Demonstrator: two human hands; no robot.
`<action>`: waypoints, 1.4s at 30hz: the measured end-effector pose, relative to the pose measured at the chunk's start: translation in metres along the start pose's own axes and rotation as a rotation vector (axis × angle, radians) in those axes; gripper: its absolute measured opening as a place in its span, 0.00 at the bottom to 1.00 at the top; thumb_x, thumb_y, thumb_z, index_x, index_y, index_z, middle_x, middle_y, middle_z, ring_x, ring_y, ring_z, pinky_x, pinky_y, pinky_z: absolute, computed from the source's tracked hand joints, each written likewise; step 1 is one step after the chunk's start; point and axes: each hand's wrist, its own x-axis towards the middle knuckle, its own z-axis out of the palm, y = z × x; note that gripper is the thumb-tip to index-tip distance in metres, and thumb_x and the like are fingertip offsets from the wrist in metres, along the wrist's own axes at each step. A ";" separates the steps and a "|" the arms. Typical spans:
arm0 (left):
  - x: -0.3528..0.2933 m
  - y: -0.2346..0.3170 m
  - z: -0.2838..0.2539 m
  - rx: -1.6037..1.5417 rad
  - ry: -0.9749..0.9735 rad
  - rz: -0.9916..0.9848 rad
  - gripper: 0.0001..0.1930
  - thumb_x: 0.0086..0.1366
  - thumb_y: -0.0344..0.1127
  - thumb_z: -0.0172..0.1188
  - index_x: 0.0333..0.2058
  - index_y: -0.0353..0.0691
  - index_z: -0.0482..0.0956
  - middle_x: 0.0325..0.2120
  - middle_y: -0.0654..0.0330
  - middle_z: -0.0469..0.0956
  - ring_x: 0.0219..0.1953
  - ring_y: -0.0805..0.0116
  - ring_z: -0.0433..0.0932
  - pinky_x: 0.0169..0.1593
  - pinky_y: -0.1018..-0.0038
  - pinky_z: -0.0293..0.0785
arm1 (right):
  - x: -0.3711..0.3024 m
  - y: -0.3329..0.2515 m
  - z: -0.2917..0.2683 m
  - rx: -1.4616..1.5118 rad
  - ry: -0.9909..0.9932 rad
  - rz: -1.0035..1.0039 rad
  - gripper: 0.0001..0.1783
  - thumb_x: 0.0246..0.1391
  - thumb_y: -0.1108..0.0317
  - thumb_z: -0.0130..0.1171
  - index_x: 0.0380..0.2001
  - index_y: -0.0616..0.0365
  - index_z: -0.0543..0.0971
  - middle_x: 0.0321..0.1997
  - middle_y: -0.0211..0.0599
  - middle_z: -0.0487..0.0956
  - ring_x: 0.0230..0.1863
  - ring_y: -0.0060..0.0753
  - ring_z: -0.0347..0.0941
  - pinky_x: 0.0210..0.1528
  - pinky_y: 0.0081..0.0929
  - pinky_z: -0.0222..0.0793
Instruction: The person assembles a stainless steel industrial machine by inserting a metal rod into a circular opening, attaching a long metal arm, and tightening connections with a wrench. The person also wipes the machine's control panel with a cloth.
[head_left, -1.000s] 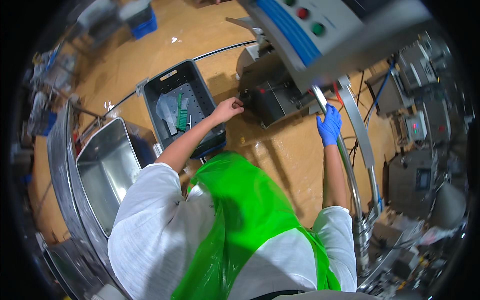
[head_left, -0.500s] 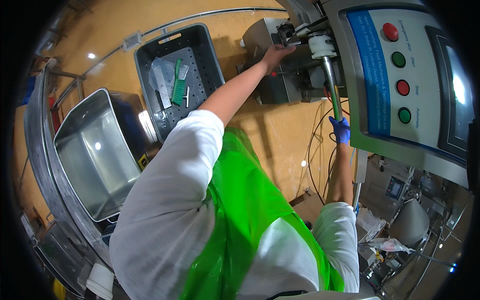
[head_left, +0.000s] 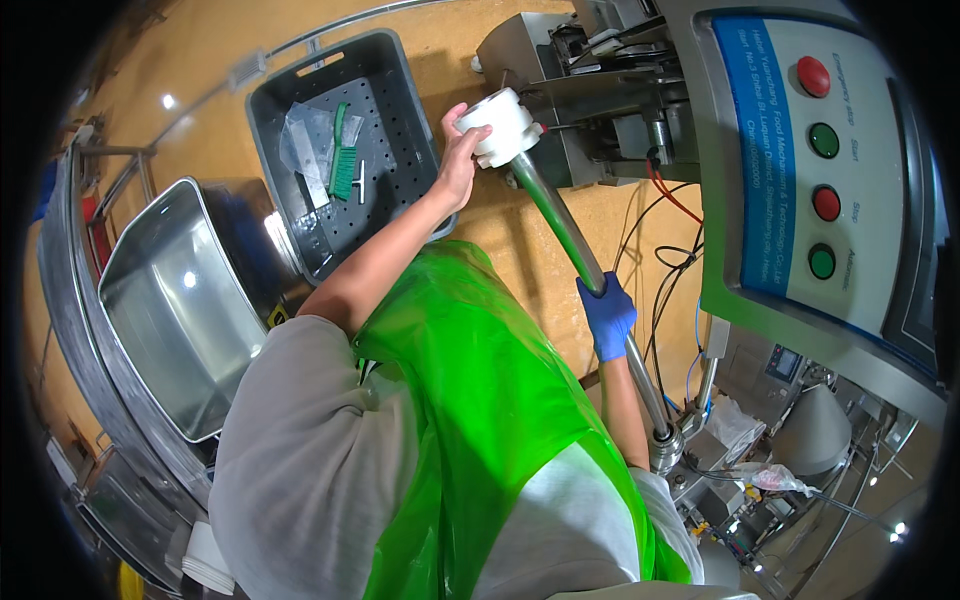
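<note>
My bare left hand (head_left: 460,165) grips a white plastic cylindrical fitting (head_left: 502,122) at the far end of a long steel tube (head_left: 558,215). Its fingers and thumb wrap the fitting's left side. My right hand (head_left: 607,315), in a blue glove, is closed around the tube lower down. The tube slants from the upper middle toward the lower right, in front of my green apron (head_left: 470,340). Past the right hand a thinner steel rod runs on to a round metal collar (head_left: 667,450); whether it is one piece with the tube, I cannot tell.
On the right stands a machine's control panel (head_left: 790,160) with red and green buttons; beyond the fitting is its steel body (head_left: 600,105). Cables (head_left: 672,255) hang below. A grey crate (head_left: 388,115) holds a green brush (head_left: 342,170) and clear plastic. A steel tub (head_left: 185,310) stands left.
The tube with its white fitting has swung left, away from the machine and toward me. My left hand now holds the fitting, and my right hand has moved left and nearer with the tube.
</note>
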 end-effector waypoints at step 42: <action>0.138 -0.114 0.198 0.420 -0.084 -0.290 0.56 0.61 0.68 0.48 0.68 0.38 0.24 0.68 0.38 0.45 0.71 0.43 0.46 0.68 0.44 0.43 | 0.193 0.134 -0.024 0.091 0.169 0.209 0.26 0.43 0.51 0.64 0.41 0.61 0.81 0.31 0.47 0.82 0.33 0.45 0.79 0.38 0.39 0.71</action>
